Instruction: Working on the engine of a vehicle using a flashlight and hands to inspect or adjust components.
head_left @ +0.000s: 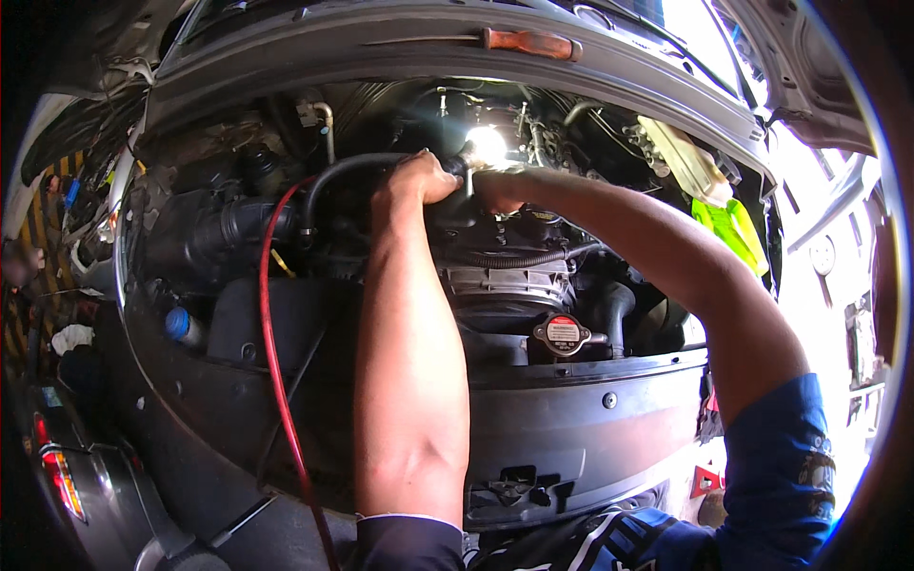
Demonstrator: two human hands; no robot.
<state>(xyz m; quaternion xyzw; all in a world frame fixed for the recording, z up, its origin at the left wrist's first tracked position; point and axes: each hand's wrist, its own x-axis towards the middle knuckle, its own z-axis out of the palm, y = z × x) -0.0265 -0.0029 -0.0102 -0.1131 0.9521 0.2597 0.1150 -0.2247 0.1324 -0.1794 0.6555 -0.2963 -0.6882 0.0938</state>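
Observation:
I look down into an open engine bay (228,247). My left hand (424,176) is curled at the right end of a curved black hose (338,176), near the top middle of the engine (495,285); exactly what its fingers hold is hidden. My right hand (500,195) reaches in just to its right, fingers bent and partly hidden behind a pale, glinting part. A bright light (487,143) shines just above both hands and washes out the detail there.
An orange-handled screwdriver (528,43) lies across the top at the windscreen base. A red hose (271,333) hangs left of my left arm. A radiator cap (564,331) is below my hands; a yellow-green bottle (724,228) stands right. The bumper of another vehicle (86,485) is lower left.

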